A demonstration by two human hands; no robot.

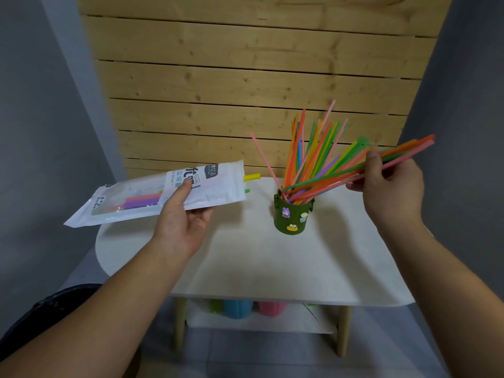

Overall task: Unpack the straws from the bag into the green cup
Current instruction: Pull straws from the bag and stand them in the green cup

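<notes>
Left hand (181, 222): fingers clamped on white plastic straw bag (152, 193), held above pale surface (259, 263). Right hand (392, 186): fingers pinch bundle of thin coloured straws (338, 173), lower ends in green decorated cup (293, 216).

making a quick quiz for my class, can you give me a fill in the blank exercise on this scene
1. The left hand grips a white ____.
2. The right hand holds a bundle of ____ whose lower ends sit in the green cup.
3. The cup stands on the white ____.

Missing words: bag; straws; table.
</notes>
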